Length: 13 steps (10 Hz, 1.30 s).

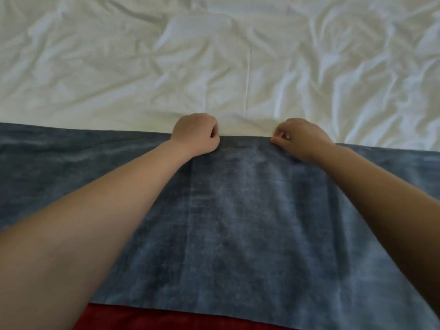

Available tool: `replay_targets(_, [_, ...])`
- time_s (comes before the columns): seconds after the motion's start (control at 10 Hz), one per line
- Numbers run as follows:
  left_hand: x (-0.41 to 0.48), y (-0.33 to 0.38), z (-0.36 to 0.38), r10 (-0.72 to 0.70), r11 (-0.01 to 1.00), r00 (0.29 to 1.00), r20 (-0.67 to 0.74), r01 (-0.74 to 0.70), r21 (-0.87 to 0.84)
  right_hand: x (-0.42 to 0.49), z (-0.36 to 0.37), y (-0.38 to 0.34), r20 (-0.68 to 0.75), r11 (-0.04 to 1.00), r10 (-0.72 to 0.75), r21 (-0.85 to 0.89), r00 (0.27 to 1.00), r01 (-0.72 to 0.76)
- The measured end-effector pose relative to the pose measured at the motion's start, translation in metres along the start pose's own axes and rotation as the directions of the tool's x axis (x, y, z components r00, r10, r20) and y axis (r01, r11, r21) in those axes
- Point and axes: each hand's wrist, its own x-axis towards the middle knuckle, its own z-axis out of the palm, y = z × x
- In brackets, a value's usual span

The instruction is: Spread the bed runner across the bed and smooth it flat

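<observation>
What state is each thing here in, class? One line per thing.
Bed runner: spread out, nearly flat, faint creases.
Left hand: grips the runner's far edge.
Right hand: pinches the runner's far edge.
White sheet: wrinkled, uncovered beyond the runner.
Red fabric: showing below the runner's near edge.

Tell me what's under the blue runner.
The white sheet disappears under the far edge of the bed runner; red fabric emerges at its near edge. Whatever lies beneath the middle is covered.
</observation>
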Motion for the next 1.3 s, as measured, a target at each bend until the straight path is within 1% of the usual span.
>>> replay_targets(0.1, [0.008,0.024,0.003,0.029,0.998,0.999,0.016,-0.027,-0.059,-0.015,-0.016,0.034,0.027,1.000,0.031,0.004,0.999,-0.031])
replay_targets(0.2, [0.019,0.059,0.011,0.129,0.988,0.991,0.034,-0.126,-0.092,-0.033,-0.026,0.069,0.062,0.996,0.085,0.003,0.995,-0.085])
replay_targets(0.3, [0.032,0.087,0.019,0.199,0.979,0.979,0.033,-0.197,-0.052,-0.044,-0.028,0.088,-0.018,0.993,0.113,-0.024,0.993,-0.113])
replay_targets(0.4, [0.038,0.097,0.025,0.173,0.985,0.984,0.029,-0.174,0.009,-0.043,-0.022,0.093,-0.121,0.983,0.140,-0.104,0.983,-0.152])
replay_targets(0.5, [0.036,0.101,0.029,0.141,0.990,0.990,-0.003,-0.141,0.018,-0.040,-0.013,0.092,-0.151,0.977,0.124,-0.153,0.981,-0.147])
replay_targets(0.6, [0.036,0.109,0.030,0.121,0.992,0.992,-0.022,-0.122,-0.024,-0.047,-0.014,0.099,-0.143,0.991,0.078,-0.100,0.987,-0.093])
replay_targets(0.7, [0.046,0.126,0.030,0.163,0.982,0.987,-0.005,-0.162,-0.096,-0.057,-0.024,0.115,-0.104,0.997,0.013,-0.080,0.995,-0.021])
replay_targets(0.8, [0.056,0.149,0.033,0.220,0.969,0.976,0.002,-0.218,-0.115,-0.064,-0.030,0.129,-0.100,0.993,0.031,-0.107,0.994,-0.041])
replay_targets(1.0, [0.063,0.166,0.041,0.157,0.988,0.988,-0.006,-0.157,0.010,-0.059,-0.016,0.131,-0.159,0.987,0.114,-0.095,0.981,-0.130])
replay_targets(1.1, [0.060,0.167,0.036,0.155,0.987,0.988,-0.004,-0.155,0.029,-0.062,-0.015,0.128,-0.178,0.984,0.129,-0.102,0.976,-0.148])
replay_targets(1.2, [0.050,0.168,0.025,0.154,0.987,0.988,-0.008,-0.153,0.043,-0.069,-0.026,0.118,-0.118,0.978,0.147,-0.132,0.982,-0.162])
replay_targets(1.3, [0.045,0.172,0.003,0.155,0.987,0.982,-0.111,-0.148,0.067,-0.074,-0.047,0.107,-0.163,0.976,0.160,-0.120,0.974,-0.180])
